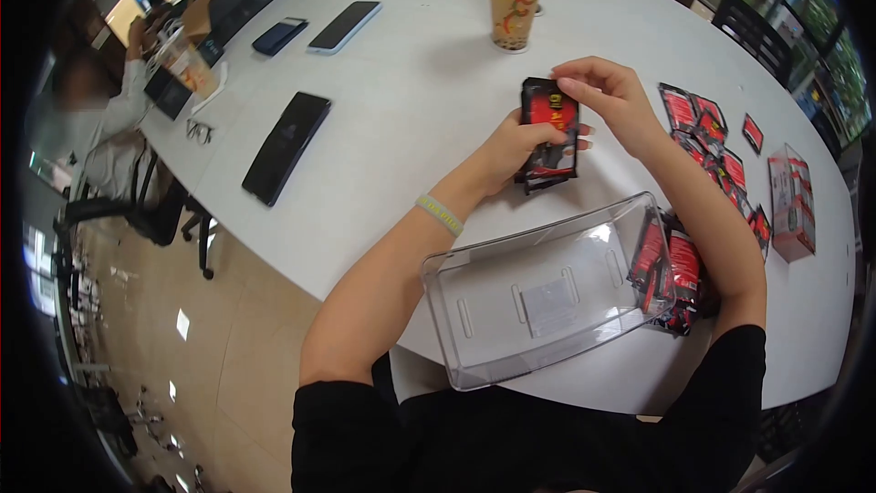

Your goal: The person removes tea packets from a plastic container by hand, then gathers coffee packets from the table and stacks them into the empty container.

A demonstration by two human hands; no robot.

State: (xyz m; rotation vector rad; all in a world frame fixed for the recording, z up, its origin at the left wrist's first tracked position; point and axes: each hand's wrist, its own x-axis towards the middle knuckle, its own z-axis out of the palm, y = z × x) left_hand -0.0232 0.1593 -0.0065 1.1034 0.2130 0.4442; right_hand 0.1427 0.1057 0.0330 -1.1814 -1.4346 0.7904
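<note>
My left hand (522, 148) is wrapped round a small stack of black and red packets (553, 119), held upright above the table. At the stack's top right corner, my right hand (610, 96) touches the packets with its thumb, its fingers bent over them. Nearer to me lies a clear plastic bin (547, 301), tilted on the table edge, with bare slots in its floor. More red and black packets (680, 265) lie by its right end, partly behind its wall. Beyond my right forearm is a spread of similar packets (707, 132).
On the white table (401, 128) are a drink cup (516, 0), phones (287, 146) (345, 27), a dark wallet (280, 36) and glasses (199, 132). A clear box of packets (792, 205) stands at right. A person (119, 137) sits at left.
</note>
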